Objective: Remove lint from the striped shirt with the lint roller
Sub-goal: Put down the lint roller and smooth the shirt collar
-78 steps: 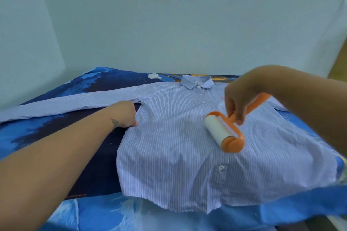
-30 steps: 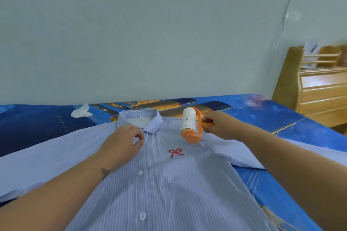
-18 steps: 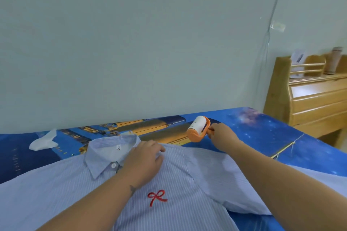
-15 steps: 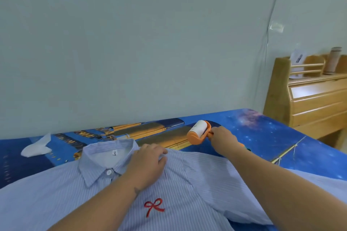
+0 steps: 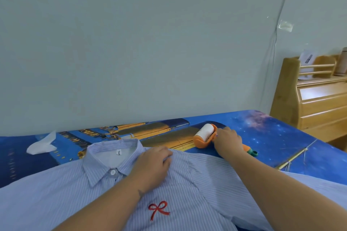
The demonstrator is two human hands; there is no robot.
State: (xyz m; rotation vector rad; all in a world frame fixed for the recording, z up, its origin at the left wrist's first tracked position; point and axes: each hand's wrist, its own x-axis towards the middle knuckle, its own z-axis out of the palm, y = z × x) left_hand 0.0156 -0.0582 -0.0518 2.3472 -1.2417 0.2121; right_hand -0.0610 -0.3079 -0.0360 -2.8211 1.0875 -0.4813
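Though collar label [image 5: 118, 153] reads blurry — right hand [image 5: 228, 141] holds lint roller [image 5: 204, 135].

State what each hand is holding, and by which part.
Right hand grips the lint roller by its orange handle. Left hand holds nothing, resting flat on the striped shirt.

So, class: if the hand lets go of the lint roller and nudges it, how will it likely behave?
The lint roller lies on the sheet; its round drum would probably roll easily. It looks light plastic. The handle likely drags, curving its path.

blue printed bedsheet [image 5: 277, 137] under striped shirt [image 5: 197, 184], lint roller [image 5: 204, 135], tissue [image 5: 42, 146]
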